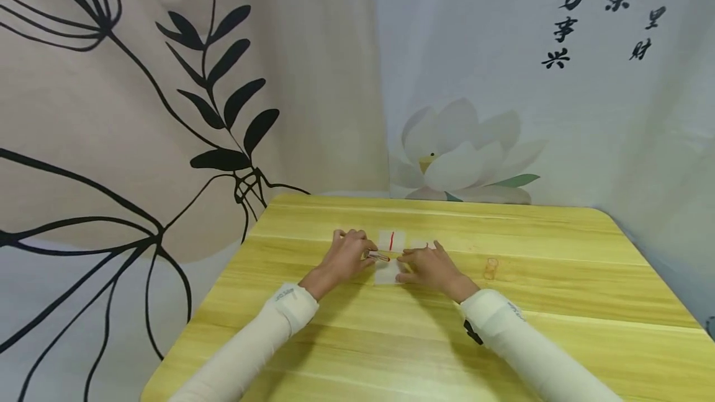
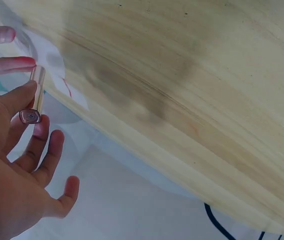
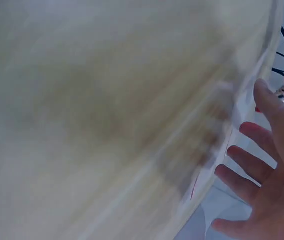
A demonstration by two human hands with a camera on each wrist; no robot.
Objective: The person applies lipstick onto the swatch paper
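Note:
My left hand (image 1: 347, 258) pinches a small lipstick (image 1: 377, 256) between thumb and forefinger, its red tip pointing right. In the left wrist view the lipstick (image 2: 37, 92) shows a shiny rose-coloured base, and the other fingers are spread loosely. My right hand (image 1: 432, 270) is beside the tip with fingers extended, above a pale paper piece (image 1: 386, 274). Red colour shows on a right fingertip (image 2: 24, 61) close to the lipstick. Behind the hands lies another paper piece (image 1: 385, 241) with a red stroke (image 1: 391, 241). A further piece is partly hidden by the right hand.
The wooden table (image 1: 313, 352) has rounded far corners. A small orange outlined shape (image 1: 491, 268) is on it, right of the right hand. Printed curtains (image 1: 329, 79) hang behind the table's far edge.

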